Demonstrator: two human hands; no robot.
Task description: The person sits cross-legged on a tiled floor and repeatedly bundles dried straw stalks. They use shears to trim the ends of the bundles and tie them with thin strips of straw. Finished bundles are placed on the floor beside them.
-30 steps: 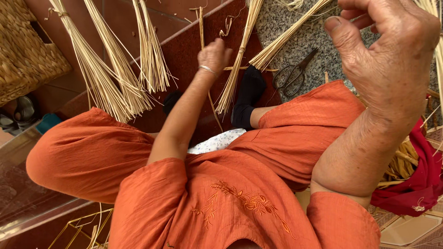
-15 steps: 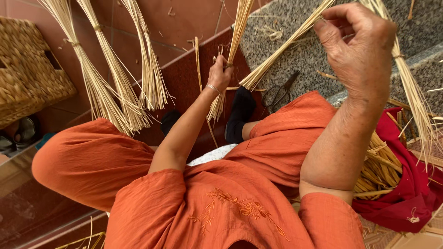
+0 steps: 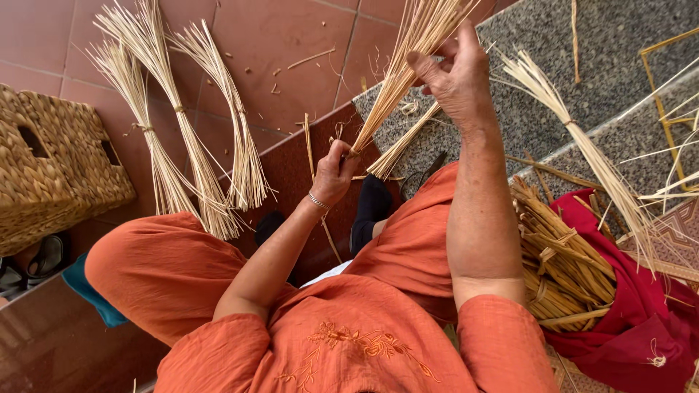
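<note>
Bundle of pale dry straw stalks (image 3: 408,65), frame centre toward 12 o'clock: left hand (image 3: 333,175) fingers pinch its lower end; right hand (image 3: 455,73) fingers loosely curled around the upper stalks. Woven basket (image 3: 51,167) at 9 o'clock.

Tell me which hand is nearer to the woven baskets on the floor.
The left hand. It grips the low end of a straw bundle, with tied sheaves between it and the woven baskets at the far left. The right hand is raised, further right.

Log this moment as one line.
left hand: grips straw bundle low | right hand: holds bundle higher | tied bundles on floor | woven basket left
</note>
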